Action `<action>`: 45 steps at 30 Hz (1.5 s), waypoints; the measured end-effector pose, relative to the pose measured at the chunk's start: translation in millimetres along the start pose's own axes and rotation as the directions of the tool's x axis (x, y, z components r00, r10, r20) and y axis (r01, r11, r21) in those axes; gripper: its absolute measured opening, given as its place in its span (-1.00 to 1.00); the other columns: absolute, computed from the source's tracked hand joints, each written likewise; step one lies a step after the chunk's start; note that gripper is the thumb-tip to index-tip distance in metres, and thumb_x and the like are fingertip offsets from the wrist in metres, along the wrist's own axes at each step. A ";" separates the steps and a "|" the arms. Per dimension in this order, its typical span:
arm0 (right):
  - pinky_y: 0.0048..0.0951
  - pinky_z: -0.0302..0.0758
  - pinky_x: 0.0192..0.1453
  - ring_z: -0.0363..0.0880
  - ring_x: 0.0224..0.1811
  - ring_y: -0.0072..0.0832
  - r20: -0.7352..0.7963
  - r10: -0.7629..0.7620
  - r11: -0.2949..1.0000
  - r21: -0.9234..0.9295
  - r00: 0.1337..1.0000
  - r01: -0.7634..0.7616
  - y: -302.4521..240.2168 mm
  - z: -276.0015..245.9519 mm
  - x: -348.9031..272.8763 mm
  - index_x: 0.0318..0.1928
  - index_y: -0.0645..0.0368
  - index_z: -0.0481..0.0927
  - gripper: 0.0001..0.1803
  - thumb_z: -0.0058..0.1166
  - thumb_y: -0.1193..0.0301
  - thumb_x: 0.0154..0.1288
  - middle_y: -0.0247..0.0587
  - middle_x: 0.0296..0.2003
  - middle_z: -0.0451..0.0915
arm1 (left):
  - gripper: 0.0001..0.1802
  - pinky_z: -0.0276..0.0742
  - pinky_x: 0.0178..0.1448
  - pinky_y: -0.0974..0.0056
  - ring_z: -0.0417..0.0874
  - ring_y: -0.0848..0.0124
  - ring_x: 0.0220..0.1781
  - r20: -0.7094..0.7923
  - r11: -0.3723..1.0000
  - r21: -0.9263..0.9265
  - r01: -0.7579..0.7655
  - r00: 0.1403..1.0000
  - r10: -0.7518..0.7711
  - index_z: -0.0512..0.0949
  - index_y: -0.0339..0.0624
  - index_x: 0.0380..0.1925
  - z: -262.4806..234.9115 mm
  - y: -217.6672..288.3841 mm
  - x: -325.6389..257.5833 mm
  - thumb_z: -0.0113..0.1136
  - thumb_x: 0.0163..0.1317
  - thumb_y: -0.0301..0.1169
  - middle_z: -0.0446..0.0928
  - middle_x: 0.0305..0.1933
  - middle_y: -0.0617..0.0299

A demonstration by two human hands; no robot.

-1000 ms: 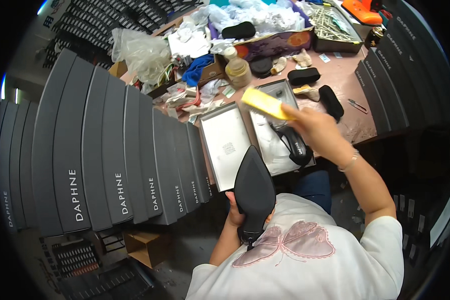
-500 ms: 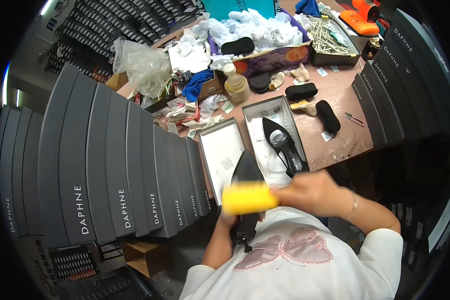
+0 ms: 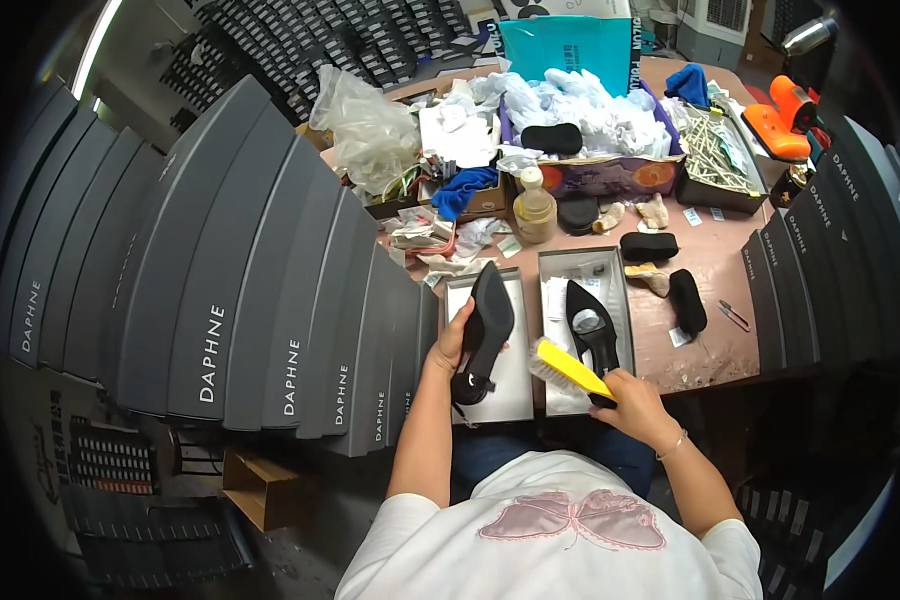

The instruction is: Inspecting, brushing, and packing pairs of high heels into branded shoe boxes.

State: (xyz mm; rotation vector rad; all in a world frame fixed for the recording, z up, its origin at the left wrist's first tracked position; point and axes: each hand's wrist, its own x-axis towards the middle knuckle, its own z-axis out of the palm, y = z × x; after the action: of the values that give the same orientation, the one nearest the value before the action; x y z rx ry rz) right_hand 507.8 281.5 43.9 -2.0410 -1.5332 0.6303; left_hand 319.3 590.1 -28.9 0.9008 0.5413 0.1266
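A black pointed high-heeled shoe [image 3: 491, 315] is in my left hand [image 3: 452, 340], its toe pointing away and its sole turned partly up. My fingers wrap its side, above the white inside of a grey box lid [image 3: 517, 385]. In my right hand [image 3: 638, 408] is a brush [image 3: 573, 372] with a yellow back and pale bristles, gripped by its handle end. The bristles point left, apart from the shoe. Beneath the brush, the matching black shoe [image 3: 581, 300] lies in an open grey shoebox [image 3: 622, 270], a round pale wad inside it; its rear part is covered by brush and hand.
Tall stacks of grey shoeboxes [image 3: 240, 270] rise on the left, with more boxes [image 3: 805, 270] at right. Behind are a bottle [image 3: 536, 212], a carton of crumpled white paper [image 3: 595, 115] and a box of thin sticks [image 3: 715, 155]. Black pads [image 3: 686, 302] and small snips [image 3: 733, 315] lie right.
The brush has moved from over the held shoe to the right, above the shoebox. My left hand has carried the shoe forward, away from my body, and the view has shifted.
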 end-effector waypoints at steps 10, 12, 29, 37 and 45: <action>-0.73 0.16 -0.70 0.17 -0.76 -0.78 -0.107 0.328 -0.059 0.989 0.939 0.133 -31.2 -41.6 -24.0 -0.45 0.08 0.41 -0.75 0.20 0.26 0.14 -0.54 -0.69 0.28 | -0.08 0.25 0.38 0.08 0.40 0.19 0.31 0.300 0.926 0.322 -0.196 0.949 0.096 0.29 -0.37 0.25 104.0 -33.0 -53.6 0.04 0.21 0.26 0.35 0.29 -0.10; -0.77 0.19 -0.72 0.20 -0.76 -0.79 0.016 0.274 -0.366 0.926 0.962 0.089 -23.3 -0.1 -24.5 -0.34 0.11 0.46 -0.68 0.15 0.12 0.17 -0.51 -0.69 0.33 | 0.02 0.05 0.48 0.00 0.24 0.10 0.42 0.316 0.928 -0.134 -0.348 0.873 0.372 0.12 -0.34 0.35 154.2 -51.1 -40.5 0.06 0.17 0.28 0.22 0.39 -0.10; -0.46 0.45 -0.57 0.51 -0.62 -0.38 -0.190 -0.618 0.784 -0.224 0.763 0.579 -61.9 -57.7 -33.9 0.16 0.10 0.48 -0.52 0.07 0.44 0.18 -0.37 -0.59 0.51 | -0.75 0.61 -0.18 0.26 0.67 0.36 -0.34 0.155 0.985 0.046 -0.166 0.975 0.157 0.47 -0.33 -0.18 157.1 -48.0 -116.1 0.20 0.10 -0.58 0.53 -0.27 0.15; -0.30 0.46 -0.57 0.54 -0.53 -0.28 0.066 -0.397 0.866 -0.303 0.915 0.398 -38.1 -68.8 -19.1 0.04 -0.03 0.56 -0.56 0.19 0.40 0.07 -0.26 -0.49 0.50 | -0.76 0.59 -0.26 0.29 0.66 0.36 -0.40 0.082 0.989 0.131 0.074 0.993 -0.086 0.48 -0.33 -0.23 156.4 -67.4 -135.9 0.25 0.11 -0.48 0.56 -0.48 0.14; -0.25 0.46 -0.39 0.52 -0.47 -0.13 -0.123 -0.219 0.974 -0.092 0.968 0.209 -62.5 -76.7 -3.2 0.19 -0.03 0.50 -0.49 0.17 0.52 0.20 -0.12 -0.45 0.49 | -0.76 0.65 -0.30 0.22 0.64 0.35 -0.52 -0.220 0.955 -0.261 0.143 0.954 -0.203 0.51 -0.30 -0.27 121.6 -45.4 -116.2 0.12 0.28 -0.30 0.55 -0.49 0.16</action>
State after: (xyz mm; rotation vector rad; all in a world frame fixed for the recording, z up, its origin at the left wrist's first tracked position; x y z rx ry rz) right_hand 510.0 284.0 142.9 -1.8958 -1.6921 0.3494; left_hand 274.7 437.5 42.3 0.5975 0.8155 0.1406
